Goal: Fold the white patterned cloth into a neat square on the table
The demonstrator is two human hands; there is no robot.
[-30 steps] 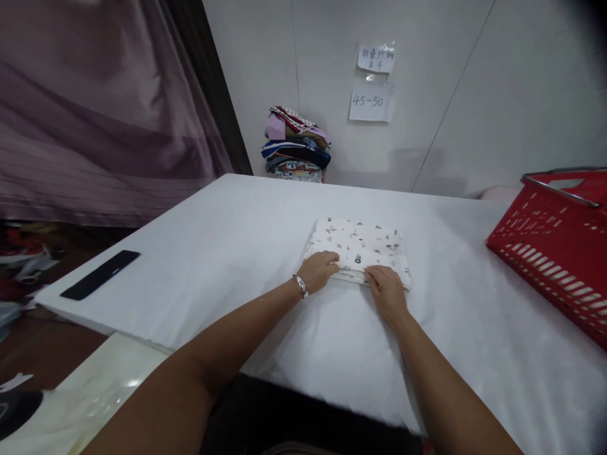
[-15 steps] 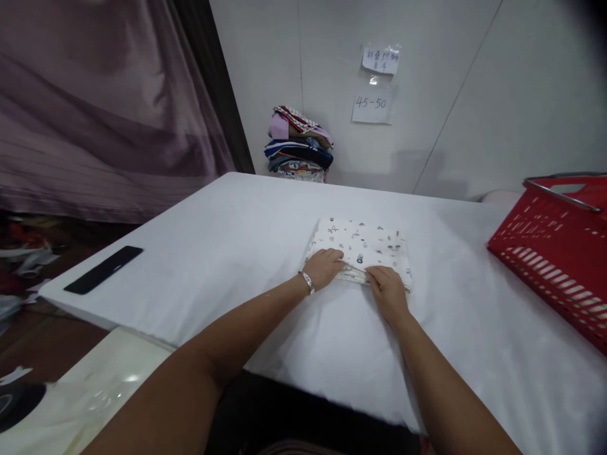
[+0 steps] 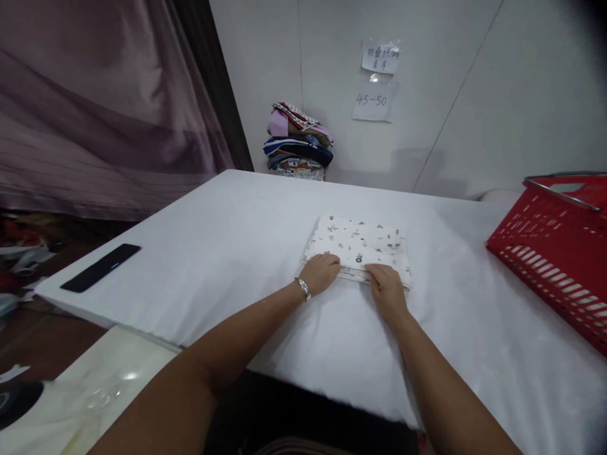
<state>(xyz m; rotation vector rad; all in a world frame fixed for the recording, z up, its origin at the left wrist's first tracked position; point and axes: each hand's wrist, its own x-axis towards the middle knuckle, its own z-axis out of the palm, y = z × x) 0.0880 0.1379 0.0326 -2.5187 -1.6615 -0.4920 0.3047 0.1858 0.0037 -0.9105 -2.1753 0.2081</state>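
Note:
A folded white cloth (image 3: pixel 358 240) with a small scattered print lies flat on the white-covered table (image 3: pixel 227 234), its stacked layers showing along the near edge. My left hand (image 3: pixel 321 273), with a silver bracelet at the wrist, is closed on the near edge toward the left corner. On the same edge, further right, my right hand (image 3: pixel 386 287) pinches the cloth between thumb and fingers. A short stretch of the layered edge shows between the two hands. My fingertips partly cover the cloth.
A red plastic basket (image 3: pixel 559 253) with a metal handle stands at the right. Near the left edge lies a flat black object (image 3: pixel 102 268). Behind the table is a pile of folded fabrics (image 3: pixel 298 142) against the wall. A purple curtain (image 3: pixel 95 107) hangs at the left.
My left hand has moved slightly left along the near edge. The top layer's edge, a little raised between my hands before, now lies straighter. My right hand has hardly moved.

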